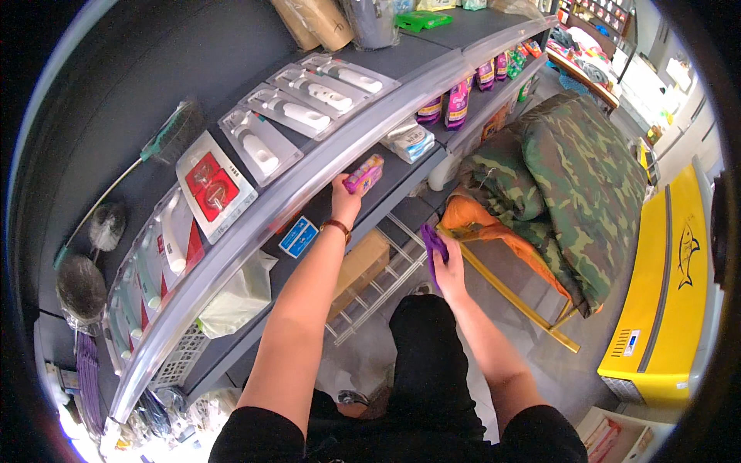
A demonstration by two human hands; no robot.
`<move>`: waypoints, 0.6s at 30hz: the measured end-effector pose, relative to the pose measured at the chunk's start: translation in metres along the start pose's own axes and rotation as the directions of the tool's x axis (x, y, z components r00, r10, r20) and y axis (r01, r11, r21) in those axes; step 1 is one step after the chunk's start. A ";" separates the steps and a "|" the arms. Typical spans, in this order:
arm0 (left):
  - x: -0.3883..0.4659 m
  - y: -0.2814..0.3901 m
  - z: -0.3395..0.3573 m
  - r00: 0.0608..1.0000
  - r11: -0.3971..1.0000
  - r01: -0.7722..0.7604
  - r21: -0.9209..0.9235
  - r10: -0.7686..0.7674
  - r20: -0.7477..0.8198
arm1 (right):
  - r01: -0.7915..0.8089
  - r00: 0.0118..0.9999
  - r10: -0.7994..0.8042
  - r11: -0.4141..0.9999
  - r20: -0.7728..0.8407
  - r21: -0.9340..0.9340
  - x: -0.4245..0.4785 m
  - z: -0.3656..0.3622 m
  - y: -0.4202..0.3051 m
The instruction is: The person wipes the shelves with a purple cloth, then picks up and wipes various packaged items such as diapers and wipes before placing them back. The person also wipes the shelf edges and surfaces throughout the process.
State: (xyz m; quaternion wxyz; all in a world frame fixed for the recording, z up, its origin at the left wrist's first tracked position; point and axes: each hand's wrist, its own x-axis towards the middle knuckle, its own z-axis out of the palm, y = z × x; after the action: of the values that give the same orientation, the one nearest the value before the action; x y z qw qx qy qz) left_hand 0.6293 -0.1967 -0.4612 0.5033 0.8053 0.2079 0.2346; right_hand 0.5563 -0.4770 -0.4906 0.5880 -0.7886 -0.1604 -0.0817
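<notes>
My left hand [345, 197] grips a small purple and pink packet [365, 175], probably packaged soap, just above the dark lower shelf [376, 199]. White and blue packets [411, 140] lie beyond it on the same shelf. Nearer to me on that shelf is a blue box or card [299, 237]. My right hand [450, 271] holds a bunched purple cloth [434, 249] off the shelf, between the wire rack and a yellow metal frame.
Packaged white handheld devices [315, 95] line the upper shelf behind a clear plastic edge [278, 199]. A white wire rack [399, 260] with a cardboard box [362, 260] stands below. To the right are a camouflage quilt [579, 179] on a yellow frame [509, 295] and a yellow freezer [654, 295].
</notes>
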 end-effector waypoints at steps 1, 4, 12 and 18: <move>0.004 -0.002 0.005 1.000 0.999 0.005 0.031 -0.006 0.018 | 0.032 0.999 -0.033 0.997 -0.015 -0.068 0.013 0.008 0.013; 0.010 -0.017 0.001 1.000 0.996 0.017 0.082 -0.019 0.020 | 0.116 0.993 -0.116 0.988 0.006 -0.101 0.061 0.033 0.015; -0.083 0.003 -0.061 0.919 0.874 -0.393 0.285 0.388 0.078 | 0.143 0.981 -0.166 0.968 -0.102 -0.204 0.116 0.101 0.028; -0.103 -0.015 -0.149 0.908 0.658 -0.332 0.677 0.417 0.039 | 0.192 0.978 -0.205 0.957 -0.040 -0.218 0.066 0.137 -0.006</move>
State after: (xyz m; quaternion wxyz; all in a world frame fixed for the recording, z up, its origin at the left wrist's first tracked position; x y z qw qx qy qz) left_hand 0.4574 -0.1431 -0.4354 0.1074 0.9409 0.1371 0.2904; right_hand 0.6075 -0.3350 -0.5046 0.4938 -0.8240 -0.2107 -0.1813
